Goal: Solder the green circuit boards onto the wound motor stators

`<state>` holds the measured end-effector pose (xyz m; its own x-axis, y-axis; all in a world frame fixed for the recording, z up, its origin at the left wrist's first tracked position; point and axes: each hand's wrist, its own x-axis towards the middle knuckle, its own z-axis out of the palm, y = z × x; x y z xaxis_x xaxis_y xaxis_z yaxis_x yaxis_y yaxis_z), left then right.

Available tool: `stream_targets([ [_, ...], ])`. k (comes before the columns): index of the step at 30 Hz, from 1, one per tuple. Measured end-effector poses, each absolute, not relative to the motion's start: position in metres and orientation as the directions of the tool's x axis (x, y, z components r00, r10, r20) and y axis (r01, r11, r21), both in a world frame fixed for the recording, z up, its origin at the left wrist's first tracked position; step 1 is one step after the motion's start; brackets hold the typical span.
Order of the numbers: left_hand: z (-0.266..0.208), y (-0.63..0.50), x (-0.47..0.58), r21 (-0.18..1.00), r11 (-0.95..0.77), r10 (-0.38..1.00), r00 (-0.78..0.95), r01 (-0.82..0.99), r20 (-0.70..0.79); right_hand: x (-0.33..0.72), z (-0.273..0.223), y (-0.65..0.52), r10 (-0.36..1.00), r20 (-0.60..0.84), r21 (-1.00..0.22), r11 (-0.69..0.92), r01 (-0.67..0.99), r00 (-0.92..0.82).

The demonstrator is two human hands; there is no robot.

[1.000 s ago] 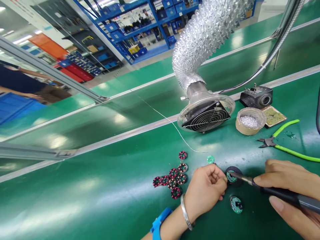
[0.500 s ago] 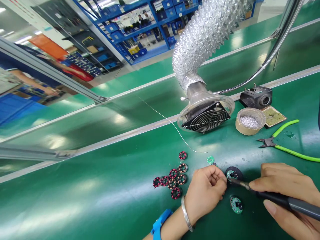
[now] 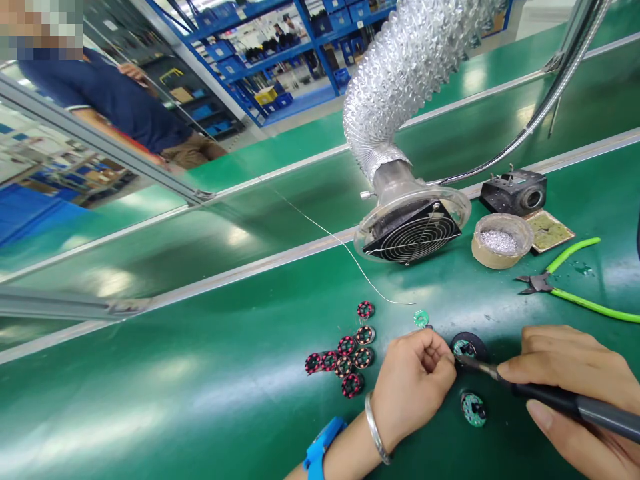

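The right hand (image 3: 575, 387) is clamped on the iron (image 3: 555, 396), thumb below and fingers above its dark handle, with the metal tip reaching left to the edge of the board (image 3: 466, 348). That board sits on a black disc (image 3: 479, 343) on the green desk (image 3: 200, 393), between the two hands and a little beyond them. The left hand (image 3: 415, 377) is curled at the near left edge of the board, thumb and forefinger together; whether anything is pinched between them cannot be told. A bracelet (image 3: 374, 430) and a blue band (image 3: 323, 447) circle the left wrist. Just nearer than the disc lies a second board (image 3: 473, 409), and past the left knuckles is a small green ring (image 3: 421, 318). Eight coils (image 3: 353, 385) lie clustered left of that hand. A thin wire (image 3: 350, 251) runs across to near the ring. On the right are green-handled cutters (image 3: 539, 283), a tub (image 3: 493, 257) of silvery bits, a pad (image 3: 550, 232) and a black block (image 3: 510, 193). A fan (image 3: 415, 239) hangs over the desk from a foil hose (image 3: 385, 100). Far left, a person (image 3: 130, 93) in dark blue stands beyond the desk.
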<state>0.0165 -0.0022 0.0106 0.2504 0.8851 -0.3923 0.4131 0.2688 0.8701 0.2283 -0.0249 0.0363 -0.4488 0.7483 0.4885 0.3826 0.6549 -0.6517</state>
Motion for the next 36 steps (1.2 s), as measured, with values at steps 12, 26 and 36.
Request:
stream_targets([
  [12, 0.0095, -0.0014, 0.015, 0.87, 0.244, 0.891, 0.256, 0.428, -0.376, 0.2245, 0.0361, -0.0288, 0.806, 0.509, -0.675, 0.592, 0.441, -0.302],
  [26, 0.0118, -0.0016, 0.0169, 0.873, 0.198, 0.905, 0.259, 0.446, -0.338, 0.2253, 0.0372, -0.0263, 0.785, 0.496, -0.656, 0.619, 0.431, -0.371],
  [36, 0.01, -0.0029, 0.0161, 0.87, 0.186, 0.908, 0.258, 0.456, -0.329, 0.2287, 0.0388, -0.0256, 0.752, 0.502, -0.616, 0.658, 0.433, -0.428],
])
